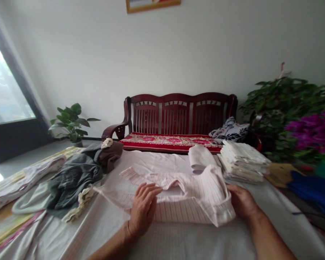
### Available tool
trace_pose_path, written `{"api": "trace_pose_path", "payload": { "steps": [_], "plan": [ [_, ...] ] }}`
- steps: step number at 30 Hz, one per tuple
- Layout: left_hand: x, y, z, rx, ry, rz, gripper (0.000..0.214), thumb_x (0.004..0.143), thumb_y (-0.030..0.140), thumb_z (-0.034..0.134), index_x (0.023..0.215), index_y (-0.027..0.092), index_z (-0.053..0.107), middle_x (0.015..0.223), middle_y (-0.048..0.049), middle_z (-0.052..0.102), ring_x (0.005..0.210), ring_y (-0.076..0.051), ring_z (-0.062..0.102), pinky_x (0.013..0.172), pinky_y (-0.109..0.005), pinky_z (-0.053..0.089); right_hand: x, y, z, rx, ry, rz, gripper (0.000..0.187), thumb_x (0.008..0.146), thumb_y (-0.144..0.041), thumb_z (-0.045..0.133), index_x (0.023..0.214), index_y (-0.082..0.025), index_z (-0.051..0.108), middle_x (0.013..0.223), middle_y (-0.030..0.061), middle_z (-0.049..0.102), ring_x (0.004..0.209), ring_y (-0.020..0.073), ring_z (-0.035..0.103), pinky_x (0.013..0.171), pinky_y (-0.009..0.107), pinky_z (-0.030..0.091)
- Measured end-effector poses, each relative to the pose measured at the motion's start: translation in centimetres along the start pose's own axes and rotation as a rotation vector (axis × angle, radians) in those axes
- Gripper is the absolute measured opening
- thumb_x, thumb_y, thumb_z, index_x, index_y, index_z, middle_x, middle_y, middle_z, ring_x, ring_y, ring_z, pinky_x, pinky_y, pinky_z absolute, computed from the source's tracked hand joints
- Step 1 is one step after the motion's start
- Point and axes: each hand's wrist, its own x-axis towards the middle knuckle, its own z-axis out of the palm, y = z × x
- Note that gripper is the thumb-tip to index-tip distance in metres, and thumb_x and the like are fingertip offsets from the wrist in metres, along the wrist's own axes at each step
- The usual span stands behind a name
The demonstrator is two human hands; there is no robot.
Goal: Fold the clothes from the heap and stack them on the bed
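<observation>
Garment with pink stripes (182, 211) lies on the pale sheet (184, 243), nearer than the folded cloth stack (243, 162) at far right. Left hand (144, 206), fingers extended, lies over it; right hand (243, 203) meets its right edge, fingertips hidden, grip impossible to tell.

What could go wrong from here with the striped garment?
The raised end of the striped garment beside the right hand looks loosely bunched, so it might slump into creases. The folded white cloth sits close behind that end and could get nudged, perhaps into the stack of folded cloths. The far corner lies near the cream ruffle and might tangle.
</observation>
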Motion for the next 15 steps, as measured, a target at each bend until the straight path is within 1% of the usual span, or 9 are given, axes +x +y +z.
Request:
{"api": "trace_pose_path", "payload": {
  "steps": [2,3,5,7,9,10,13,15],
  "plan": [
    [0.3,-0.1,-0.2,0.081,-0.083,-0.049,0.035,0.096,0.017,0.046,0.122,0.028,0.065,0.117,-0.0046,0.072,0.121,-0.023,0.058,0.113,-0.047,0.034,0.2,0.6,-1.0,0.156,-0.058,0.150,0.042,0.070,-0.058,0.062,0.090,-0.023,0.075,0.088,0.0132,0.078,0.095,0.0346,0.072,0.084,0.047,0.055],
    [0.4,-0.2,-0.2,0.110,-0.123,-0.078,0.033,0.096,0.018,0.046,0.121,0.029,0.066,0.116,-0.0043,0.072,0.119,-0.024,0.059,0.113,-0.048,0.034,0.3,0.7,-1.2,0.184,-0.088,0.202,0.043,0.070,-0.059,0.065,0.093,-0.023,0.074,0.092,0.0129,0.078,0.096,0.0336,0.072,0.086,0.046,0.055],
    [0.7,-0.8,-0.1,0.150,-0.189,-0.136,0.031,0.096,0.020,0.047,0.116,0.028,0.068,0.112,-0.0041,0.073,0.113,-0.024,0.062,0.112,-0.049,0.035,0.3,0.8,-1.0,0.124,-0.124,0.243,0.046,0.068,-0.054,0.073,0.101,-0.023,0.073,0.097,0.0112,0.078,0.096,0.0318,0.072,0.087,0.044,0.056],
    [1.3,-1.9,-0.1,0.191,-0.219,-0.213,0.030,0.095,0.020,0.046,0.112,0.026,0.070,0.110,-0.0045,0.074,0.107,-0.024,0.064,0.106,-0.047,0.041,0.1,0.6,-0.4,0.009,-0.152,0.235,0.050,0.066,-0.047,0.079,0.108,-0.021,0.071,0.098,0.0092,0.078,0.096,0.0307,0.072,0.088,0.043,0.056],
    [2.2,-3.5,-0.7,0.256,-0.231,-0.304,0.030,0.095,0.020,0.045,0.112,0.025,0.069,0.115,-0.0056,0.072,0.109,-0.024,0.064,0.102,-0.043,0.045,-0.1,0.2,0.2,-0.045,-0.155,0.212,0.051,0.066,-0.044,0.080,0.110,-0.020,0.070,0.099,0.0083,0.078,0.096,0.0300,0.072,0.088,0.042,0.056],
    [2.7,-4.5,-1.1,0.305,-0.230,-0.358,0.032,0.095,0.020,0.045,0.115,0.024,0.069,0.119,-0.0066,0.070,0.112,-0.025,0.063,0.101,-0.042,0.046,-0.3,0.1,0.4,-0.037,-0.153,0.209,0.050,0.066,-0.043,0.080,0.110,-0.020,0.071,0.099,0.0083,0.078,0.096,0.0299,0.072,0.088,0.042,0.057],
    [4.5,-7.8,-2.9,0.514,-0.261,-0.551,0.043,0.091,0.023,0.047,0.133,0.021,0.060,0.138,-0.0123,0.058,0.118,-0.029,0.060,0.099,-0.042,0.047,-0.4,-0.4,0.7,0.042,-0.117,0.200,0.047,0.068,-0.043,0.078,0.109,-0.020,0.071,0.099,0.0099,0.078,0.095,0.0307,0.073,0.086,0.043,0.058],
    [5.5,-10.1,-4.0,0.615,-0.334,-0.673,0.057,0.087,0.027,0.053,0.144,0.021,0.049,0.144,-0.0163,0.051,0.117,-0.033,0.060,0.092,-0.043,0.049,-0.2,-0.4,0.6,0.033,-0.039,0.105,0.044,0.071,-0.047,0.074,0.106,-0.020,0.073,0.095,0.0119,0.079,0.092,0.0333,0.074,0.084,0.047,0.059]
  ]
}}
